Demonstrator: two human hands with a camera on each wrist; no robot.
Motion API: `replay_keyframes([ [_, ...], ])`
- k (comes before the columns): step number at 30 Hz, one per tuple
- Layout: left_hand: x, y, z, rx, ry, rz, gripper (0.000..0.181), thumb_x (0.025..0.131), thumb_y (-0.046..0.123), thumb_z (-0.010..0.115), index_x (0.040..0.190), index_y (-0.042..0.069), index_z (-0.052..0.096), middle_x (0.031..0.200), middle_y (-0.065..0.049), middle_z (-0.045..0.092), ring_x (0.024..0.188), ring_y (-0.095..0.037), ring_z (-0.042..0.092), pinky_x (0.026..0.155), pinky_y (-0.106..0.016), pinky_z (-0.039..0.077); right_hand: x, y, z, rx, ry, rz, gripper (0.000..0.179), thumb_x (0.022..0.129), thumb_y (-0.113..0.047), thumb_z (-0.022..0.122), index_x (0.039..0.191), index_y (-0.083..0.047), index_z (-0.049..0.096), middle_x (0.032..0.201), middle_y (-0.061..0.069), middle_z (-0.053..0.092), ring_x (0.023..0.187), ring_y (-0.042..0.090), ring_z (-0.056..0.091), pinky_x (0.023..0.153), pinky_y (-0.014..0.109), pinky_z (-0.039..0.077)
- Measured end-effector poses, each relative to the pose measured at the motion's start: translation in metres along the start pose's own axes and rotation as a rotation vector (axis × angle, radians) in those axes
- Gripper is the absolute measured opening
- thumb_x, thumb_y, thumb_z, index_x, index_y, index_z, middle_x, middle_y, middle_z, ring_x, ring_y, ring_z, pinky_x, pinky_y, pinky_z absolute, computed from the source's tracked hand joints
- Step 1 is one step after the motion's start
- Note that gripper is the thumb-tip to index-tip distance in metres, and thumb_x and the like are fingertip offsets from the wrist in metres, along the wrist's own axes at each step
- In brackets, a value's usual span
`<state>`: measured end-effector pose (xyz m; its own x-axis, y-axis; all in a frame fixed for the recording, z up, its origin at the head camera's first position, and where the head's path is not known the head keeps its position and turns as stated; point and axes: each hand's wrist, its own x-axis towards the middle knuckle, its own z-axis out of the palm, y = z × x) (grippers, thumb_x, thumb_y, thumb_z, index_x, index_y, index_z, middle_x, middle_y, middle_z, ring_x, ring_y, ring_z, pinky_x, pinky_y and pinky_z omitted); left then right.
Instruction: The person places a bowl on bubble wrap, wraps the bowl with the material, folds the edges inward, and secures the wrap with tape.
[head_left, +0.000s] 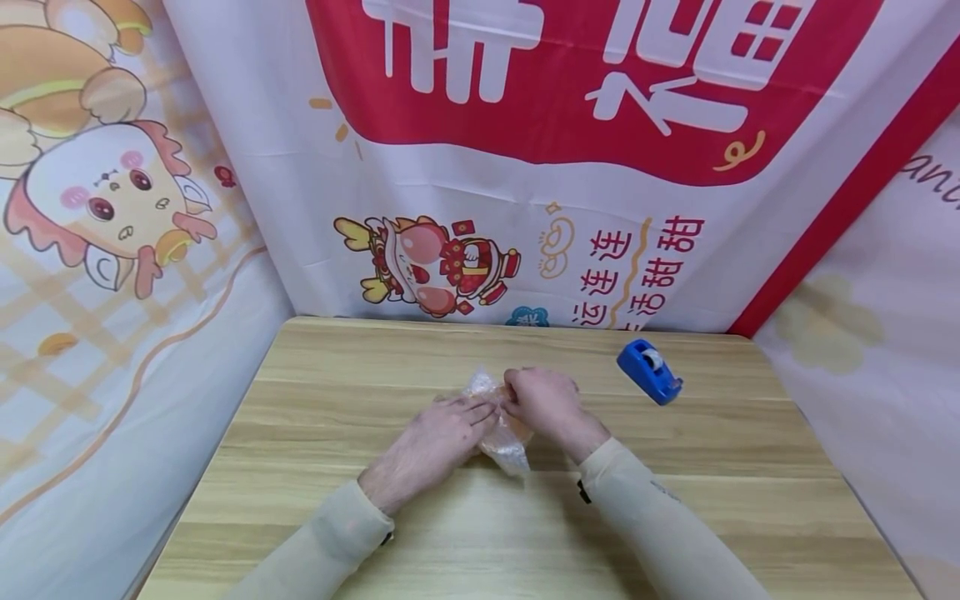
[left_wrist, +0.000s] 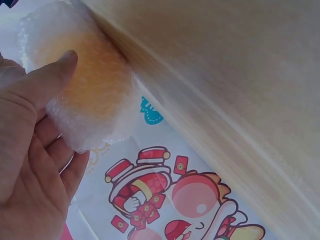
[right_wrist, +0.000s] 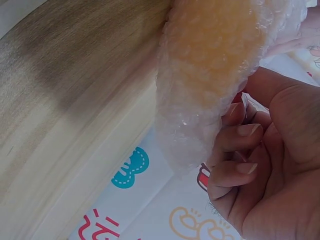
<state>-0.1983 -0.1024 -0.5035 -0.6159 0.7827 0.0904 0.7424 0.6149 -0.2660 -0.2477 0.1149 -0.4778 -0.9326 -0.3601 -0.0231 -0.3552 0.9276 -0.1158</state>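
Note:
A bubble-wrapped bundle [head_left: 507, 454] sits low over the middle of the wooden table, between my two hands. Through the clear wrap shows a rounded orange thing [left_wrist: 95, 85], its kind blurred by the bubbles. My left hand [head_left: 450, 429] grips the bundle from the left, thumb laid across the face and fingers behind its edge in the left wrist view. On the other side my right hand [head_left: 546, 404] pinches the wrap's edge between thumb and curled fingers [right_wrist: 235, 137]. Loose wrap [right_wrist: 185, 145] sticks out past the orange part at both ends.
A blue tape dispenser [head_left: 649, 371] with a roll of tape stands at the table's back right. Printed cloth [head_left: 465, 179] hangs behind the table's back edge, with more cloth along both sides. The wooden tabletop [head_left: 315, 400] surrounds the hands.

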Motion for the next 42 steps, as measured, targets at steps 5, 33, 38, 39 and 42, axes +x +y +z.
replay_keyframes([
  [5,0.0,0.002,-0.001,0.024,0.003,-0.015,0.056,0.116,0.047,0.075,0.164,0.02,0.07,0.175,0.001,0.065,0.162,-0.019,0.065,0.137,-0.042,0.054,-0.001,0.0,-0.001,0.0,-0.002,0.018,0.028,0.107,-0.034,0.089,0.091,-0.021,0.07,0.08,-0.004,0.07,0.07,0.015,0.062,0.057,0.035,0.049],
  [33,0.006,0.012,-0.002,0.051,-0.084,-0.044,0.056,0.117,0.021,0.073,0.172,0.02,0.061,0.183,0.0,0.056,0.169,-0.02,0.056,0.14,-0.043,0.051,0.005,0.007,-0.004,0.062,-0.067,0.085,0.021,0.11,-0.034,0.086,0.102,-0.018,0.076,0.086,-0.002,0.071,0.075,0.017,0.064,0.067,0.034,0.057],
  [38,0.008,0.012,-0.004,0.039,-0.079,-0.056,0.058,0.117,0.036,0.073,0.172,0.019,0.061,0.181,0.0,0.058,0.168,-0.021,0.058,0.138,-0.046,0.054,0.008,0.008,-0.002,0.051,-0.069,0.123,0.023,0.109,-0.038,0.087,0.103,-0.018,0.077,0.09,-0.001,0.073,0.077,0.018,0.066,0.071,0.036,0.059],
  [39,0.008,0.012,-0.004,0.035,-0.076,-0.056,0.058,0.117,0.037,0.073,0.171,0.019,0.061,0.181,0.0,0.059,0.167,-0.022,0.058,0.137,-0.046,0.054,0.008,0.008,-0.001,0.052,-0.063,0.126,0.024,0.109,-0.038,0.087,0.104,-0.018,0.077,0.093,-0.001,0.073,0.079,0.018,0.066,0.071,0.036,0.06],
  [42,0.008,0.011,-0.005,0.023,-0.06,-0.055,0.058,0.117,0.039,0.073,0.17,0.018,0.063,0.18,0.0,0.06,0.166,-0.022,0.06,0.135,-0.046,0.056,0.007,0.012,0.0,0.063,-0.027,0.109,0.024,0.107,-0.036,0.089,0.103,-0.015,0.079,0.104,0.003,0.073,0.088,0.021,0.068,0.074,0.038,0.064],
])
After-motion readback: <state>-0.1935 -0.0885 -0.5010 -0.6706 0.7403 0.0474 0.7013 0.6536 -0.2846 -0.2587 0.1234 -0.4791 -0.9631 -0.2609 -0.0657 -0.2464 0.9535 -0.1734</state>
